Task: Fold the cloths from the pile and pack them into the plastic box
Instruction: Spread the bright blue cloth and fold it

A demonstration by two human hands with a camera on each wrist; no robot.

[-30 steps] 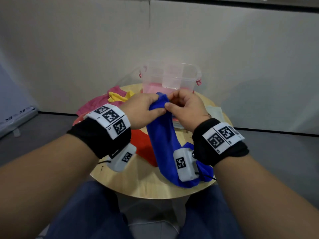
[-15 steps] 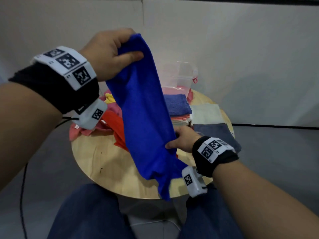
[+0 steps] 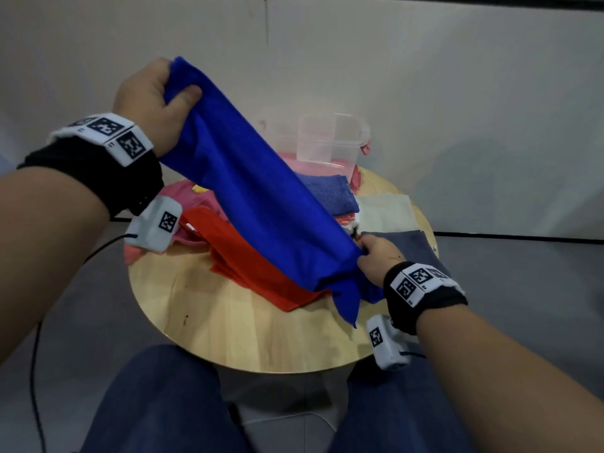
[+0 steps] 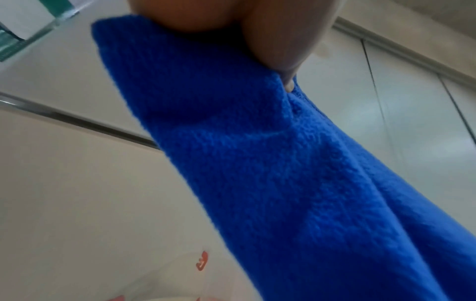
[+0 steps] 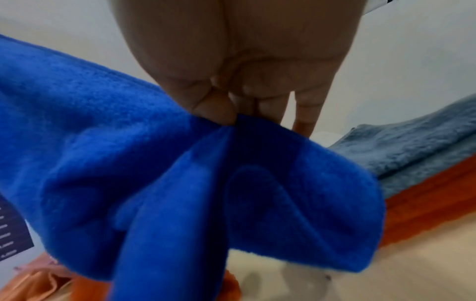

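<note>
Left hand gripping the bright blue fleece cloth at 11 o'clock, right hand pinching its 4 o'clock end, stretched over the round wooden table. Judging: straightening before folding; next, lay flat, halve.

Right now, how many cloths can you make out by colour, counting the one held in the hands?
Royal blue cloth, held: 1
Red cloth: 1
Pink cloth: 1
Yellow cloth: 1
Folded blue cloth: 1
White cloth: 1
Grey-blue cloth: 1
Total: 7; others may be hidden.
</note>
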